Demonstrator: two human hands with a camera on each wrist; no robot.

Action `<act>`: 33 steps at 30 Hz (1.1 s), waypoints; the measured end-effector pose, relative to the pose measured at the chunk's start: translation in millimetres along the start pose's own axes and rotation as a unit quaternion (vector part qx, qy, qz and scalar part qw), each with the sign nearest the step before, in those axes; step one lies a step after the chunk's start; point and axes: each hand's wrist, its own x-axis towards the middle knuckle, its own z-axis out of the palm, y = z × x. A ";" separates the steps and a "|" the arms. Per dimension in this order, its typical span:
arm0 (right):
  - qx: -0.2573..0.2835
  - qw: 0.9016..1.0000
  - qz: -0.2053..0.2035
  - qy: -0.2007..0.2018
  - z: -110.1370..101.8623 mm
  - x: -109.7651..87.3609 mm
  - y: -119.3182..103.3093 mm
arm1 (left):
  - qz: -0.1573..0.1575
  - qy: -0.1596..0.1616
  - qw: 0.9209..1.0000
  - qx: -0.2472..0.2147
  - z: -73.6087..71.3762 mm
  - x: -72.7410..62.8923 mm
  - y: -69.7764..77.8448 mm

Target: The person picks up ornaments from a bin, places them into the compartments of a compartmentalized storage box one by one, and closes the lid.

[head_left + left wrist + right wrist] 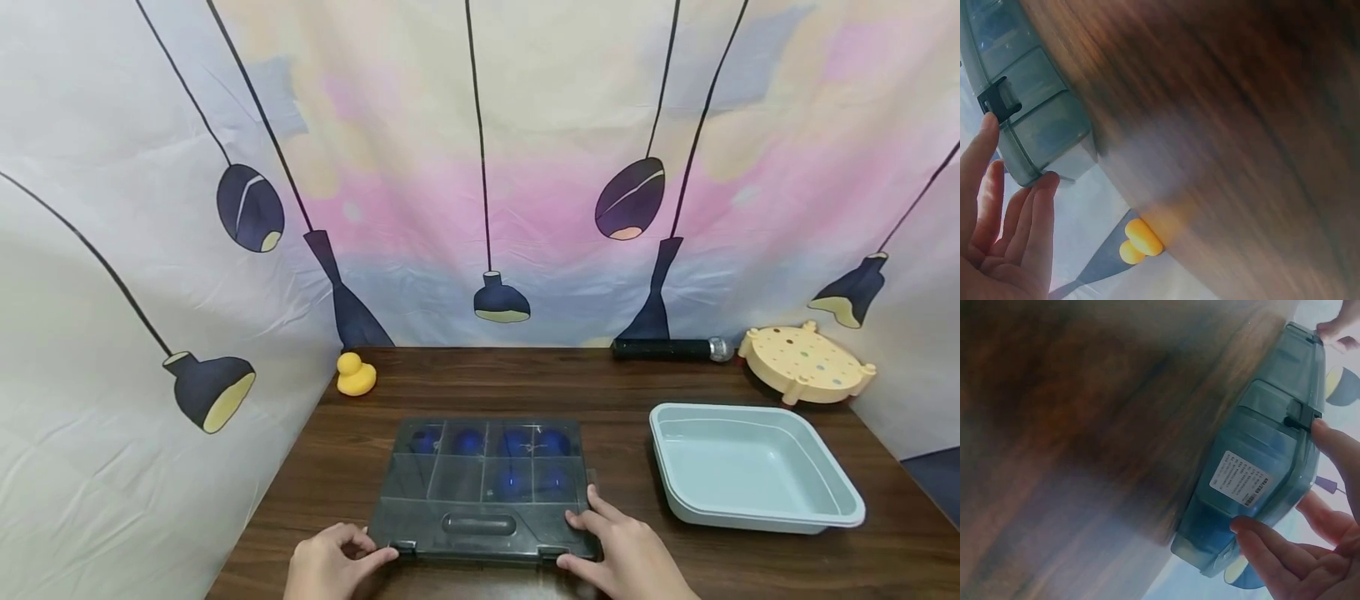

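Observation:
A smoky translucent compartment box [468, 492] lies on the wooden table with its lid down and its handle slot facing me. Several dark blue round things [513, 483] show through the lid in the far and middle compartments. At the near left corner, my left hand [333, 560] holds the box, thumb at the left black latch [999, 100] and fingers against the side. My right hand [626, 546] grips the near right corner, its thumb at the right latch [1300, 417] and its fingertips along the right side. A white label [1239, 478] is visible in the right wrist view.
To the right stands a light blue plastic basin [750, 467]. Behind it are a cream spotted round toy [806, 362] and a black microphone [663, 349]. A yellow rubber duck [356, 375] sits at the back left. A printed cloth [420, 167] hangs behind the table [315, 467].

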 end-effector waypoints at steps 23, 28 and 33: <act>0.087 0.993 0.070 -0.034 -42.8 -3.0 25.9 | -0.079 -0.149 0.981 -0.097 -5.7 9.6 -12.5; 0.029 0.997 0.051 0.055 -65.9 -8.3 38.0 | -0.062 -0.142 0.985 -0.076 -17.1 18.1 -15.1; -0.042 0.990 0.029 0.132 -97.2 -15.5 60.4 | -0.026 -0.131 0.990 -0.054 -25.8 32.6 -20.8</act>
